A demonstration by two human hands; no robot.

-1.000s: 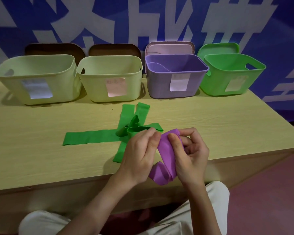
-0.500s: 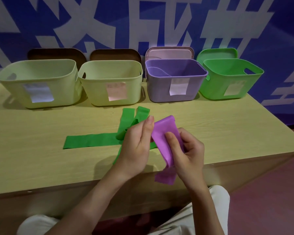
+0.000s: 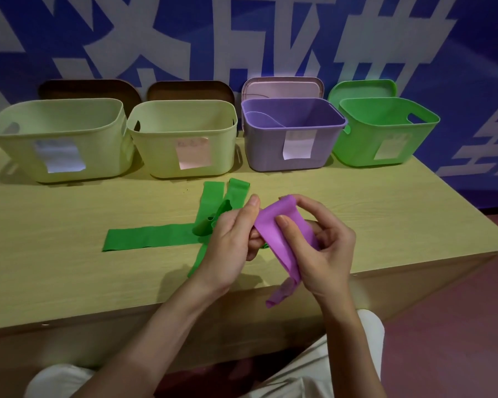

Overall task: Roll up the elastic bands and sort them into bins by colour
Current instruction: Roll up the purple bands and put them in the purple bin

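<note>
The left hand [image 3: 230, 245] and the right hand [image 3: 319, 248] are both gripping the purple band [image 3: 273, 231] above the near edge of the table [image 3: 69, 268]. The left fingers are curling around its left edge, thumb raised. The right thumb is pressing on the band's face while the right fingers are pinching its upper end from behind. The hands are working close together, almost touching.

Handling judgement: the band is thin, soft and light. It is draping and creasing freely, and its loose lower tail is hanging crumpled below the right hand, off the table edge. It will likely spring open unless the started end is being held pinched; the grip belongs at that upper end, across the full width.

Appearance: a flat, matte strip, uniformly purple, wider than a finger.

Beyond the hands, several green bands [image 3: 156, 239] are lying crossed on the table. Along the back are standing two pale bins [image 3: 104, 139], the purple bin [image 3: 270, 150] and the green bin [image 3: 357, 145].
</note>
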